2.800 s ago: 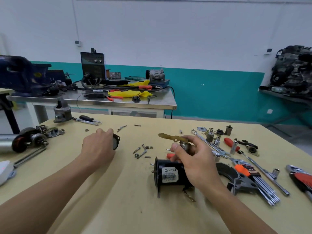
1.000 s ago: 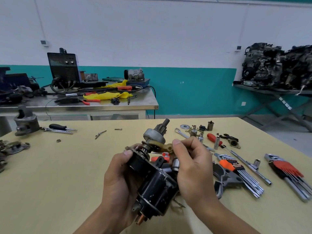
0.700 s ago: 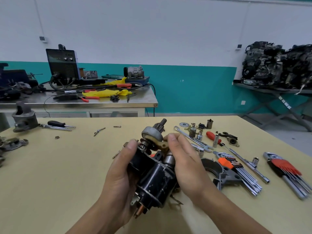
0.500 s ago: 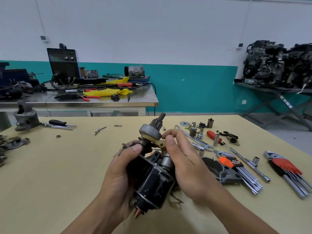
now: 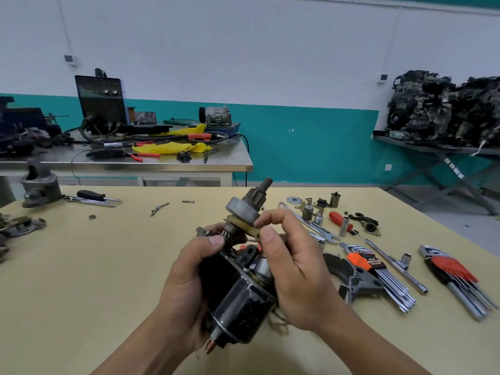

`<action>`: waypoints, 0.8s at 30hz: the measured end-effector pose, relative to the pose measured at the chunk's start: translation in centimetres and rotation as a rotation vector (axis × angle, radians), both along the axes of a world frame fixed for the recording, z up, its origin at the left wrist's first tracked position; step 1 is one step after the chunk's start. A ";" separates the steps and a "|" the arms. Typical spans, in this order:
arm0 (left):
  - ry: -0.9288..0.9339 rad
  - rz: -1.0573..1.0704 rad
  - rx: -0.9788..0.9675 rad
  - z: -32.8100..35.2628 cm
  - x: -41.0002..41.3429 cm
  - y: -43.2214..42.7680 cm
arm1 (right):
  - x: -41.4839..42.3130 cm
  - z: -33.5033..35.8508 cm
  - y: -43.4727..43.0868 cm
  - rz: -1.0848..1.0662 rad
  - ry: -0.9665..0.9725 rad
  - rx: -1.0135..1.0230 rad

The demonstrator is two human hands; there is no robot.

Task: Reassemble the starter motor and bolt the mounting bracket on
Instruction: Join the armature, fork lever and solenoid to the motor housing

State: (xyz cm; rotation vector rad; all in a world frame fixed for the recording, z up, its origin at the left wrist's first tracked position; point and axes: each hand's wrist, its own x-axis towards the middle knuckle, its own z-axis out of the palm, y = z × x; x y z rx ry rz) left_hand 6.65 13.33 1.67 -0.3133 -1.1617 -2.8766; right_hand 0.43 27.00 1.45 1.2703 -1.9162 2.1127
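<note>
Black starter motor, gripped tilted above the bench by the left hand's curled fingers, has its tan shift fork pinched by the right hand, apparently mid-seating; next it likely needs aligning behind the pinion drive.

A white wall carries a teal lower band. A steel workbench stands behind the tan table; grey floor shows right.
</note>
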 end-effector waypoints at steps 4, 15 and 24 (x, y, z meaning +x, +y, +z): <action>-0.005 0.078 -0.001 0.0 -0.1 0.0 | 0.2 0.4 -0.2 -0.017 -0.004 -0.005; -0.095 0.489 -0.069 1.2 -1.0 -6.9 | -6.1 2.2 0.7 -0.328 0.160 0.492; -0.167 0.581 -0.045 0.4 -1.7 -8.4 | -11.4 1.6 -7.9 -0.182 0.614 1.383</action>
